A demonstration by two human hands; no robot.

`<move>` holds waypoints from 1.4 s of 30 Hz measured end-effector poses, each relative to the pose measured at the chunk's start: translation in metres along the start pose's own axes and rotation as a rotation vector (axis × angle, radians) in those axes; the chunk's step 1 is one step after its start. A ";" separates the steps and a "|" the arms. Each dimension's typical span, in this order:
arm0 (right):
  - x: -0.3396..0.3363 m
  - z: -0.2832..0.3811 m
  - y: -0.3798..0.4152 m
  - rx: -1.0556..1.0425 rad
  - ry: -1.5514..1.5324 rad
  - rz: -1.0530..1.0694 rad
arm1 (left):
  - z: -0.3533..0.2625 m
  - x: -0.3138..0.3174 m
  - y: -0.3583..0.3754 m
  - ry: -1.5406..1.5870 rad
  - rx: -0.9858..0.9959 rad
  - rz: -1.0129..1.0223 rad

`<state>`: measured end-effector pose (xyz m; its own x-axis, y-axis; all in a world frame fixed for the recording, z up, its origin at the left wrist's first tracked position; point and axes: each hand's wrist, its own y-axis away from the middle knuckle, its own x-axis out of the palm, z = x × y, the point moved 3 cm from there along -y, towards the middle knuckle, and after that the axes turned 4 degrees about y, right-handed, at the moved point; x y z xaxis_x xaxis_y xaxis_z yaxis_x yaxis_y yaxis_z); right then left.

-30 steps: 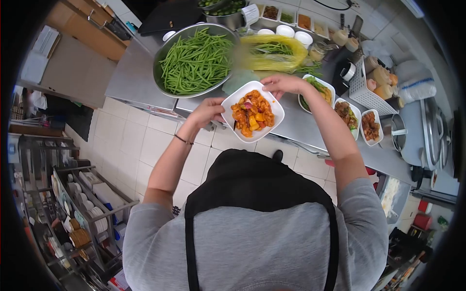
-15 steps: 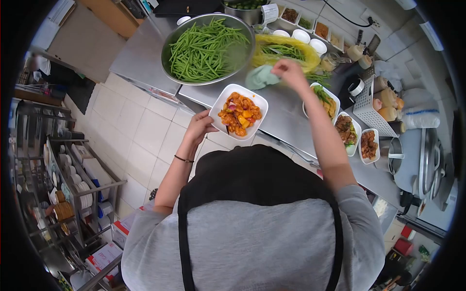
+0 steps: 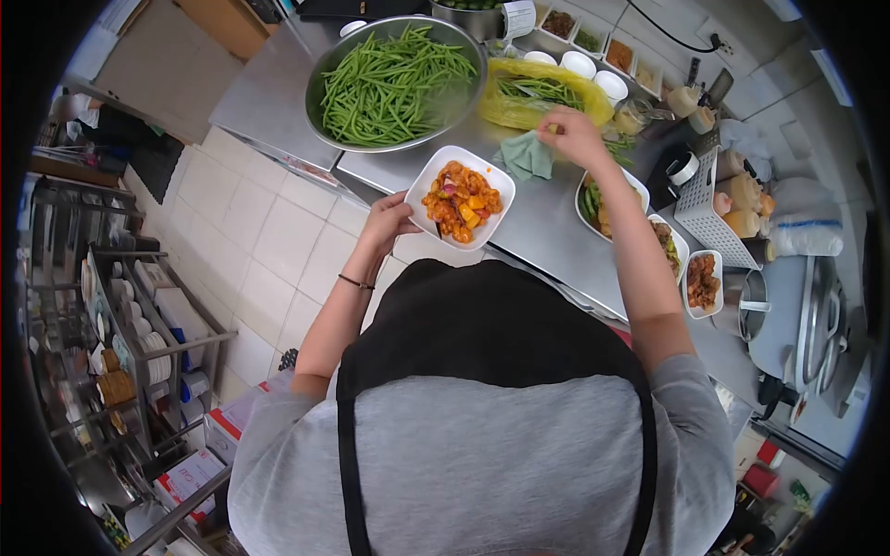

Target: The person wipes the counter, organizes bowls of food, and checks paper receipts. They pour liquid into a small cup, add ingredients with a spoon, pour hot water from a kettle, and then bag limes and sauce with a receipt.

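Observation:
My left hand [image 3: 387,225] grips the left rim of a square white bowl [image 3: 423,220], which is held in front of the counter's edge. In the bowl is glossy orange-red food [image 3: 461,202] in sauce, with yellow and purple pieces. Over the counter, my right hand [image 3: 572,137] is closed at the upper right corner of a pale green cloth [image 3: 526,156]; the fingertips are partly hidden. Just behind that hand lies a yellow plastic bag [image 3: 505,109] with green stalks in it. Left of the bag stands a large metal bowl [image 3: 318,127] full of green beans [image 3: 394,83].
Under and beside my right forearm, white dishes of food stand along the counter, including a small dish of brown pieces [image 3: 703,282]. A white perforated basket [image 3: 702,208] holds bottles. Seasoning trays [image 3: 619,54] line the wall. A metal rack [image 3: 153,361] stands at left.
My right hand has moved right, and the green cloth has shifted right with it. The bowl in my left hand has moved slightly up and to the right.

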<state>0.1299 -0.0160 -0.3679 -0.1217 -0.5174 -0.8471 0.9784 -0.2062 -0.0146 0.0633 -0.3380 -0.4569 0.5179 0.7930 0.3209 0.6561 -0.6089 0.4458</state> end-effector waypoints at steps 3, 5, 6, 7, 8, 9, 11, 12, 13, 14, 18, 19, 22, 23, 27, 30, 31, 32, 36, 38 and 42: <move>0.047 -0.005 -0.007 -0.172 -0.132 0.031 | 0.003 0.002 -0.007 -0.014 -0.005 -0.008; 0.084 -0.007 -0.011 -0.221 -0.146 0.058 | 0.003 0.004 -0.011 -0.017 -0.011 -0.023; 0.091 -0.001 -0.011 -0.268 -0.161 0.085 | 0.003 0.005 -0.013 -0.022 -0.017 -0.024; 0.092 0.001 -0.011 -0.271 -0.162 0.089 | 0.004 0.005 -0.014 -0.028 -0.022 -0.025; 0.095 0.002 -0.012 -0.271 -0.149 0.138 | 0.005 0.004 -0.017 -0.026 -0.022 -0.029; 0.097 0.003 -0.014 -0.272 -0.135 0.188 | 0.006 0.003 -0.019 -0.036 -0.026 -0.036; 0.098 0.005 -0.015 -0.314 -0.103 0.186 | 0.007 0.001 -0.023 -0.045 -0.032 -0.044; 0.095 0.009 -0.014 -0.352 -0.070 0.180 | 0.005 0.001 -0.023 -0.051 -0.038 -0.037; 0.093 0.013 -0.013 -0.352 -0.071 0.183 | 0.004 0.001 -0.024 -0.058 -0.045 -0.030; 0.091 0.015 -0.013 -0.318 -0.004 0.191 | 0.003 0.002 -0.024 -0.055 -0.046 -0.033; 0.099 0.012 -0.021 -0.363 0.113 0.211 | 0.003 -0.002 -0.029 -0.059 -0.041 -0.017; 0.102 0.005 -0.025 -0.364 0.112 0.213 | 0.003 -0.003 -0.031 -0.059 -0.041 -0.010; 0.100 0.007 -0.023 -0.594 0.158 0.224 | 0.000 -0.004 -0.033 -0.065 -0.047 -0.004; 0.097 0.008 -0.020 -0.615 0.247 0.253 | -0.001 -0.004 -0.034 -0.063 -0.048 -0.007; 0.078 0.017 -0.013 -0.736 0.357 0.253 | -0.004 -0.005 -0.038 -0.088 -0.066 0.017; 0.072 0.020 -0.017 -0.643 0.461 0.439 | -0.007 -0.006 -0.040 -0.108 -0.074 0.023; 0.072 0.018 -0.019 -0.641 0.460 0.436 | -0.008 -0.006 -0.041 -0.118 -0.072 0.027; 0.074 0.016 -0.022 -0.644 0.459 0.445 | -0.008 -0.006 -0.041 -0.121 -0.073 0.028; 0.081 0.010 -0.026 -0.669 0.440 0.428 | -0.011 -0.004 -0.040 -0.125 -0.070 0.032; 0.083 0.008 -0.027 -0.665 0.435 0.429 | -0.011 -0.003 -0.039 -0.126 -0.073 0.034; 0.079 0.015 -0.026 -0.640 0.459 0.476 | -0.006 -0.002 -0.040 -0.092 -0.074 0.013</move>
<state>0.0921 -0.0640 -0.4259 0.2616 -0.0211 -0.9649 0.8308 0.5138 0.2140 0.0324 -0.3155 -0.4702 0.5764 0.7778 0.2507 0.6087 -0.6133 0.5033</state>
